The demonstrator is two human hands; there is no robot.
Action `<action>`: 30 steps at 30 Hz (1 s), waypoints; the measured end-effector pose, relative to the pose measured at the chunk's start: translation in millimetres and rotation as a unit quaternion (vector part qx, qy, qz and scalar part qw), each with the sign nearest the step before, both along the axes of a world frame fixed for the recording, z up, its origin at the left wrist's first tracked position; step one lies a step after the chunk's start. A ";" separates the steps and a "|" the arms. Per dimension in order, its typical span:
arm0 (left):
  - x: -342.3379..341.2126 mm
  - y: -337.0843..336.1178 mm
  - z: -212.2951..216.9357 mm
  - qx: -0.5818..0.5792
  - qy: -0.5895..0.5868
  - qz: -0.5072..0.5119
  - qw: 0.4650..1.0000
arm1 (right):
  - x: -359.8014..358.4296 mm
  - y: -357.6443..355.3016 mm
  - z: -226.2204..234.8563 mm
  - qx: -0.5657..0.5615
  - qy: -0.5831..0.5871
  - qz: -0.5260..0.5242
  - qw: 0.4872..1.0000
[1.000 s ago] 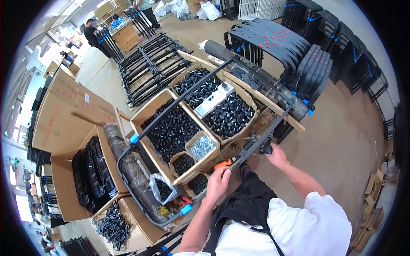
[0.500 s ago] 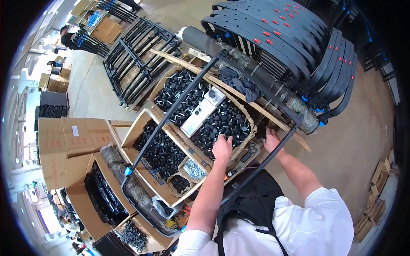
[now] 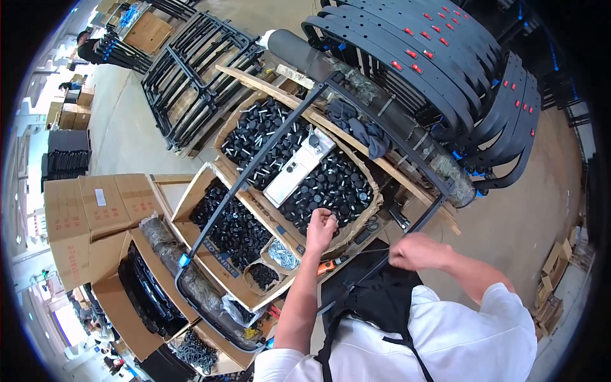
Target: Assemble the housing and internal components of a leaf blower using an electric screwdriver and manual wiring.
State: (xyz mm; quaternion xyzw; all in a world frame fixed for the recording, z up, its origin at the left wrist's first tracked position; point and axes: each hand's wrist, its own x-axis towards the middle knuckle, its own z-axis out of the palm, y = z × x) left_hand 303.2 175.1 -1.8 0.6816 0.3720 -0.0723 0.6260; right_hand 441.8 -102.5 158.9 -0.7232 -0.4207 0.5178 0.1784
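Note:
A black rectangular tube frame (image 3: 254, 167) lies slanted across open cardboard boxes. Under it, a big box (image 3: 366, 213) is full of black round knobs (image 3: 331, 184), with a flat white carton (image 3: 298, 167) lying on top of them. My left hand (image 3: 321, 227) is at the near rim of that box, fingers curled shut, seemingly around a small black knob. My right hand (image 3: 412, 250) is motion-blurred just right of the frame's near side bar, and its grip cannot be made out. An orange-handled tool (image 3: 326, 267) lies below my left hand.
More boxes of black parts (image 3: 232, 229) and a bag of screws (image 3: 283, 254) sit to the left. Curved black panels (image 3: 445, 70) are stacked at the back right, black racks (image 3: 191, 70) at the back left. Closed cartons (image 3: 83, 210) stand far left. A person (image 3: 89, 48) works far off.
My left hand has drawn back from among the knobs to the box's near rim and closed. My right hand has left the frame's bar and moved down toward my body.

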 end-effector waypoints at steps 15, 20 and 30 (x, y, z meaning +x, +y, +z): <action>128.2 56.0 96.8 -0.061 -0.136 0.016 0.989 | 26.9 126.0 -167.8 0.203 -0.430 0.039 0.879; 231.2 89.8 106.7 0.119 -0.210 0.013 0.970 | 25.5 118.1 -122.5 0.151 -0.174 -0.098 0.968; 338.2 131.2 71.9 0.278 -0.196 -0.076 0.937 | 19.5 10.7 -27.9 0.220 0.021 -0.331 0.917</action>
